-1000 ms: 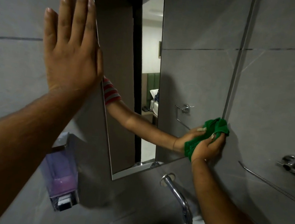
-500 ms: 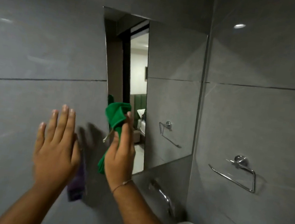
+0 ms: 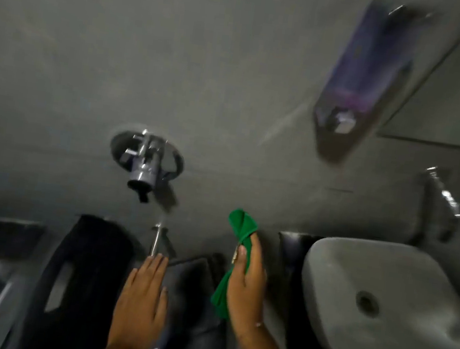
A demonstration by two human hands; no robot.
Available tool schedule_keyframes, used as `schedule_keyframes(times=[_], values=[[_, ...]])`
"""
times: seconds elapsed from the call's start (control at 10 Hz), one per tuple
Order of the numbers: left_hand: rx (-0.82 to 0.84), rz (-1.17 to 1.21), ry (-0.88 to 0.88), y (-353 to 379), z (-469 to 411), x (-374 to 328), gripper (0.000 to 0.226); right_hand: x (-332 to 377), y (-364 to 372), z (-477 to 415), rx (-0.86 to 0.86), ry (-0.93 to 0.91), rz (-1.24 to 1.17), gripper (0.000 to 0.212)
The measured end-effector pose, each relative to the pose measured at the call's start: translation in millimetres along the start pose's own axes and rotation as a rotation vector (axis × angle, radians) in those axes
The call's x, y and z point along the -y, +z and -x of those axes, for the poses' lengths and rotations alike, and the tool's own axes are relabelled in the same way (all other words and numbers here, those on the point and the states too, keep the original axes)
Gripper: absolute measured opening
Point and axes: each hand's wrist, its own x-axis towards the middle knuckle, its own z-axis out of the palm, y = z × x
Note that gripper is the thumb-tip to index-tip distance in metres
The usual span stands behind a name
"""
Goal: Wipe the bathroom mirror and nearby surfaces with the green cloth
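Observation:
My right hand (image 3: 246,289) grips the green cloth (image 3: 240,229), bunched, its top sticking up against the grey tiled wall left of the white basin (image 3: 326,279). My left hand (image 3: 144,289) is flat with fingers together and holds nothing, just below a small chrome fitting (image 3: 157,238) on the wall. The bottom corner of the mirror (image 3: 449,116) shows at the upper right, well above and right of both hands. The view is blurred by motion.
A soap dispenser with purple liquid (image 3: 361,71) hangs on the wall left of the mirror. A chrome basin spout (image 3: 443,201) sticks out above the basin. A chrome wall valve (image 3: 145,159) sits left of centre. A black bin (image 3: 81,277) stands below it.
The view has swung down and left from the mirror to the lower wall and basin. Both hands have dropped; the right hand still holds the cloth, now off the mirror.

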Motion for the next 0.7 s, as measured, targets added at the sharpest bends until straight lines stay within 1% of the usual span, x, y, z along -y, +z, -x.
schedule_keyframes(times=[0.1,0.2,0.3,0.4,0.5,0.6,0.7], values=[[0.088,-0.005,-0.095,50,31,57,0.068,-63,26,19,0.079,0.123,0.086,0.040],[0.207,0.019,-0.259,116,73,116,0.066,-161,72,34,0.195,0.234,0.265,0.039],[0.228,0.063,-0.334,151,82,133,0.064,-218,101,33,0.236,0.301,0.397,0.042],[0.300,0.078,-0.281,199,80,150,0.064,-290,142,41,0.402,0.310,0.555,0.050],[0.388,-0.002,-0.233,221,75,162,0.071,-311,164,46,0.513,0.318,0.679,0.056],[0.400,-0.067,-0.243,226,60,159,0.075,-304,170,61,0.582,0.254,0.853,0.061],[0.424,-0.100,-0.255,207,46,141,0.077,-277,154,61,0.629,0.167,0.893,0.064]])
